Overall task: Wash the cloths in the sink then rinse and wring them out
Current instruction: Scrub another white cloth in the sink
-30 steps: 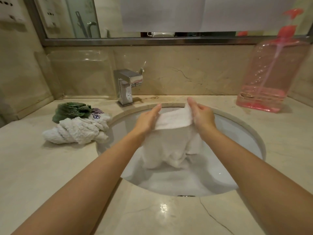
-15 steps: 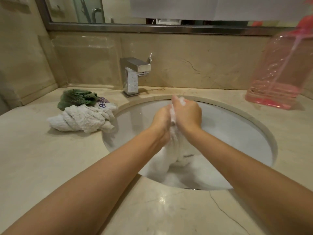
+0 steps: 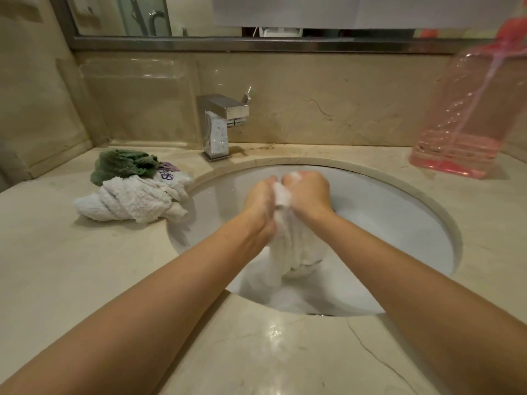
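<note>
— Beige marble runs all round: the desk, the wall behind, and a mirror with a metal frame above. What sits in the middle?

— An oval white sink set into the desk, with soapy water at the bottom. Both hands are over it. The left hand and the right hand are pressed close together, and the fingers of both are curled tight round a bunched white cloth.

— Where is the cloth relative to the fingers?

— A small sudsy tuft shows between the two sets of fingers; the rest hangs down below them, its lower end reaching the foamy water.

— And beyond the fingers?

— A square chrome tap stands on the desk past the fingers and a little to their left. Well to the left of the fingers lies a pile on the desk at the sink's rim: a twisted white towel, a green cloth behind it, and a piece with purple print between them. Far right of the fingers stands a big pink transparent bottle with some pink liquid at its bottom.
</note>
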### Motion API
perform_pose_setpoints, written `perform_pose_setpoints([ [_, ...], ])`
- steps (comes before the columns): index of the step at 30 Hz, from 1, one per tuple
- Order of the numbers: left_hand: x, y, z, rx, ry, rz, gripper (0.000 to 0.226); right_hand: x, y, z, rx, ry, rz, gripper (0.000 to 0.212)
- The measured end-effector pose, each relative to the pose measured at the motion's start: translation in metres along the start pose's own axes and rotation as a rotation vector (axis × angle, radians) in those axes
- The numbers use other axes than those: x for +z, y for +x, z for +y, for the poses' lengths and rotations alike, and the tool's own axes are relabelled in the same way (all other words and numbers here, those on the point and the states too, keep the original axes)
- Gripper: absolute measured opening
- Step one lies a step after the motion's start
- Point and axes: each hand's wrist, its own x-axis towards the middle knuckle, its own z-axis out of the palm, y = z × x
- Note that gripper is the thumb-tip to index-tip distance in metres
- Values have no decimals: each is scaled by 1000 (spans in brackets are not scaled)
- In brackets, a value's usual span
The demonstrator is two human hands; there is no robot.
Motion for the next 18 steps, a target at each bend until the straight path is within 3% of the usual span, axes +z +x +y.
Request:
perform_pose_setpoints([
  [3,-1,0,2,9,54,37,35,1,-3,1,23,61,-41,29],
  [7,-11,2,13,55,22,29,40,7,-26,-11,-207,170,-70,33],
  [11,-12,-3,13,-34,60,-184,56,2,-3,4,-134,-26,-1,41],
  [14,-8,-8,9,-63,100,-305,76,-13,11,25,-74,-190,-15,25],
  [16,-9,-7,13,-11,114,-248,60,-17,16,31,-69,-24,-62,8],
  [18,-12,-5,16,20,124,-223,50,-18,17,28,-24,285,-224,36],
])
